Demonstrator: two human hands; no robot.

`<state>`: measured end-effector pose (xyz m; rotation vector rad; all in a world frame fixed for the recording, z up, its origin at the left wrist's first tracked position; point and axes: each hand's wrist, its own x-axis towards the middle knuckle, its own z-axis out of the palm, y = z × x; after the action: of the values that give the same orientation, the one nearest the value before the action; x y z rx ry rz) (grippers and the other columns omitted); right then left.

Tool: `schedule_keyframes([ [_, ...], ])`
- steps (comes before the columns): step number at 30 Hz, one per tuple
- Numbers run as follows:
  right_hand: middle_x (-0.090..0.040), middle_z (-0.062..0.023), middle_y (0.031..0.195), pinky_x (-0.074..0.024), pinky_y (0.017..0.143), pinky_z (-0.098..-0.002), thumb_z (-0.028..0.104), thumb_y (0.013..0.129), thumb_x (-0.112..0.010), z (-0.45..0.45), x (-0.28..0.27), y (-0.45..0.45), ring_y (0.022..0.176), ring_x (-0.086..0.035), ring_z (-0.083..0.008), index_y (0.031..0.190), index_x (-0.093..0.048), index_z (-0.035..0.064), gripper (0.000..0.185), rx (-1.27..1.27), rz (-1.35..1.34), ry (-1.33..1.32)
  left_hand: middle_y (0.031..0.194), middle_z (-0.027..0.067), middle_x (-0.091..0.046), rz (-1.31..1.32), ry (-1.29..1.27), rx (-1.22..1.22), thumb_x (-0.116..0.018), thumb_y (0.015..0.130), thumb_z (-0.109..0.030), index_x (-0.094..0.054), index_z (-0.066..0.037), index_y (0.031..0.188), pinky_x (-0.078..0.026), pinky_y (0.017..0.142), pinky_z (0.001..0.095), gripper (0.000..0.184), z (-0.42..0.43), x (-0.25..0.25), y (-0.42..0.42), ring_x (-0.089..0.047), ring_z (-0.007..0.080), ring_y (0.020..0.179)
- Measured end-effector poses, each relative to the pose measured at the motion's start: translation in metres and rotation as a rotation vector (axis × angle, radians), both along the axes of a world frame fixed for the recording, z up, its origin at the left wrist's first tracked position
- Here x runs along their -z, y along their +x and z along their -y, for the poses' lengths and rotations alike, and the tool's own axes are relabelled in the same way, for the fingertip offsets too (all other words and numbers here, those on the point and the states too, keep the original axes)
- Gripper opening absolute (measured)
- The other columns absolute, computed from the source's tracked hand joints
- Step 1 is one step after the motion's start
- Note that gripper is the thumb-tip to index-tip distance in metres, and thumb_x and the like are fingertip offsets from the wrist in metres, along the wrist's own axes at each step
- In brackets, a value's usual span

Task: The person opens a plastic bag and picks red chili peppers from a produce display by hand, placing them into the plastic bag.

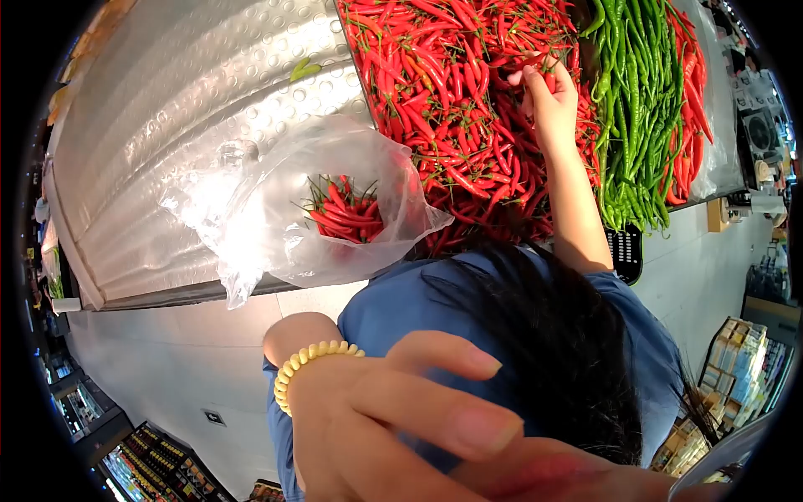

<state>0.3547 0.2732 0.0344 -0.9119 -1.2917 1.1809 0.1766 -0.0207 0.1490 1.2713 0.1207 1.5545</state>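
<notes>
My right hand [549,96] reaches into a heap of small red chili peppers [452,100]. Its fingers are curled in a pinch around a red chili pepper, partly hidden among the others. Close to the camera, my left hand [401,410] is raised in front of my face with its fingers apart and holds nothing. A yellow coiled band [305,360] circles that wrist. A clear plastic bag [284,243] lies with its mouth wide on the counter edge, left of the heap. Several red chili peppers with green stems [347,213] are inside it.
Long green peppers [640,109] are piled right of the red heap, with larger red peppers [690,100] beyond. A dimpled metallic surface [209,100] extends left and carries small green pieces [304,69]. A black perforated basket [626,255] hangs below the green peppers.
</notes>
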Motion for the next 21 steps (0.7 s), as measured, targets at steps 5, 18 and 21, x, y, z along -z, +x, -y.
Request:
schedule_keyframes([
  [5, -0.065, -0.0104, 0.102, -0.0297, 0.039, -0.0172, 0.003, 0.087, -0.044, 0.006, -0.005, 0.004, 0.041, -0.036, -0.0037, 0.101, -0.06, 0.0011, 0.021, -0.17, -0.194, -0.026, 0.141, -0.0015, -0.024, -0.183, 0.062, -0.116, -0.057, 0.083, -0.038, -0.028, -0.025, 0.135, -0.027, 0.093, 0.0537, 0.061, -0.018, -0.015, 0.017, -0.027, 0.0247, 0.126],
  [18, -0.061, -0.0061, 0.066, -0.0418, 0.045, -0.0235, 0.018, 0.081, -0.066, -0.005, 0.006, -0.001, 0.047, -0.052, -0.0091, 0.108, -0.05, -0.0006, 0.037, -0.14, 0.454, -0.13, 0.144, 0.0158, -0.023, 0.015, -0.174, -0.605, -0.07, 0.058, -0.033, -0.008, -0.008, 0.145, -0.031, 0.097, 0.0401, 0.109, -0.015, 0.071, -0.068, -0.028, 0.0275, 0.129],
  [21, -0.06, -0.0071, 0.064, -0.043, 0.046, -0.0264, 0.031, 0.08, -0.067, -0.01, -0.006, -0.011, 0.047, -0.053, -0.0107, 0.102, -0.055, -0.0024, 0.042, -0.124, 0.768, -0.155, 0.142, 0.0146, -0.029, 0.02, -0.291, -0.738, -0.067, 0.059, -0.033, -0.014, -0.007, 0.144, -0.032, 0.097, 0.0387, 0.104, -0.01, 0.079, -0.074, -0.032, 0.0257, 0.126],
])
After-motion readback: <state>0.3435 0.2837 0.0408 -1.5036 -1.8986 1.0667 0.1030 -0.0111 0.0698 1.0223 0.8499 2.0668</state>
